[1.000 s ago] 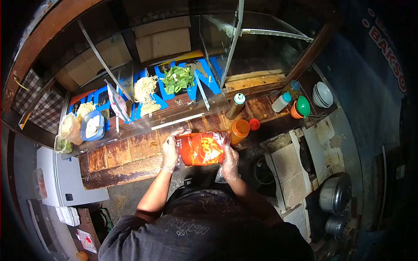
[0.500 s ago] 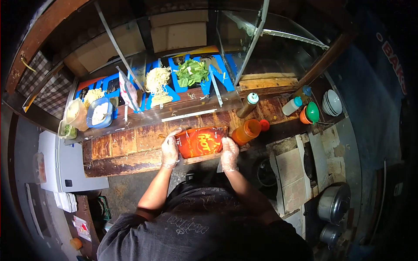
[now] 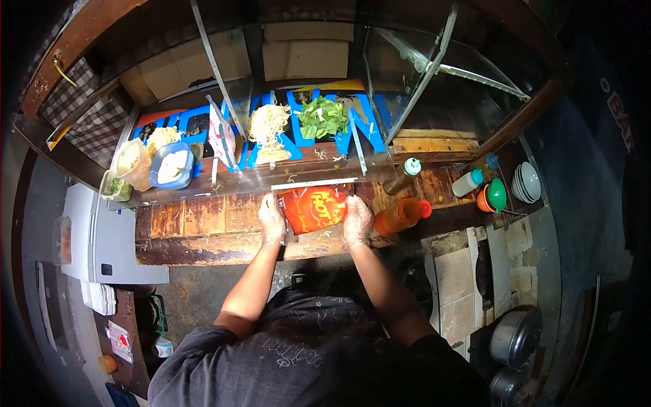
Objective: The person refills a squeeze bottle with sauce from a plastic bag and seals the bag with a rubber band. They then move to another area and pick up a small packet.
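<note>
Between my two hands is a red sauce packet (image 3: 313, 209) with yellow "HOT" lettering, held over the wooden counter. My left hand (image 3: 272, 218), in a clear plastic glove, is closed on the packet's left edge. On the opposite edge, my right hand (image 3: 357, 222) grips it too, also gloved. Just right of that hand stands an orange squeeze bottle (image 3: 398, 218), with a red cap (image 3: 425, 208) beside it. Behind the bottle is a dark sauce bottle (image 3: 403, 176) with a pale green top.
Noodles (image 3: 269, 125) and chopped greens (image 3: 323, 119) lie on the raised shelf. A blue tub (image 3: 171, 165) sits at its left end. To the right are a teal-capped bottle (image 3: 468, 183), a green cup (image 3: 497, 195) and stacked bowls (image 3: 526, 182). Metal pots (image 3: 515, 338) stand lower right.
My hands have moved the packet a little farther from my body and slightly away from the orange bottle. The camera view has shifted, so the shelf and bottles appear lower and more to the right.
</note>
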A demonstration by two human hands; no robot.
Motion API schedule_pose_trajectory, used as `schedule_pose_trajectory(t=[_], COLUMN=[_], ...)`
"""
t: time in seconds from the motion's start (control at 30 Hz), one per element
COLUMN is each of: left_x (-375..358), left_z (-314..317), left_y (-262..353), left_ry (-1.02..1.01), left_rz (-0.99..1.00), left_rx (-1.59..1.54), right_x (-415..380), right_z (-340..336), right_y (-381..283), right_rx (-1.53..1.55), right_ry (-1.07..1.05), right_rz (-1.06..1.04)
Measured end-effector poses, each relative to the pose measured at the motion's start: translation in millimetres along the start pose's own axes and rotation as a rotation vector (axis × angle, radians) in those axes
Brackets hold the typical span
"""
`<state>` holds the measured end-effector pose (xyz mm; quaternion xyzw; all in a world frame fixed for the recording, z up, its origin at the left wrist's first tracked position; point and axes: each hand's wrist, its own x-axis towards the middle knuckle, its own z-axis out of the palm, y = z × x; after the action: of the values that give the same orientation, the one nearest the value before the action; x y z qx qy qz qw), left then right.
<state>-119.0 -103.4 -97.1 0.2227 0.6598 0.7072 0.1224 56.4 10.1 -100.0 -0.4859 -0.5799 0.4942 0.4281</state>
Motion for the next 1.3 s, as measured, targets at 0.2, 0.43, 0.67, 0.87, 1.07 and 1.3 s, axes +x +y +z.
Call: schedule_pose_trajectory(t=[0.2, 0.43, 0.67, 0.87, 1.07, 1.3], left_x=[14, 34, 46, 54, 28, -18], left_z=[6, 19, 10, 5, 0, -17], left_y=[-2, -21, -19, -29, 34, 21], left_ry=[0.009, 0.077, -0.059, -0.053, -0.035, -0.018], left_rz=[0.029, 0.051, 0.096, 0.13, 0.13, 0.109], left_rx=[0.08, -0.167, -0.011, 0.035, 0.099, -0.005], right_x=[14, 28, 45, 45, 42, 2], right_z=[8, 19, 23, 21, 15, 10], right_y=[12, 17, 21, 5, 4, 11], right_rx=[0.142, 0.197, 0.151, -0.011, -0.075, -0.002], right_ry=[-0.055, -0.019, -0.073, -0.092, -0.115, -0.008], right_rz=[0.063, 0.039, -0.045, -0.047, -0.029, -0.144])
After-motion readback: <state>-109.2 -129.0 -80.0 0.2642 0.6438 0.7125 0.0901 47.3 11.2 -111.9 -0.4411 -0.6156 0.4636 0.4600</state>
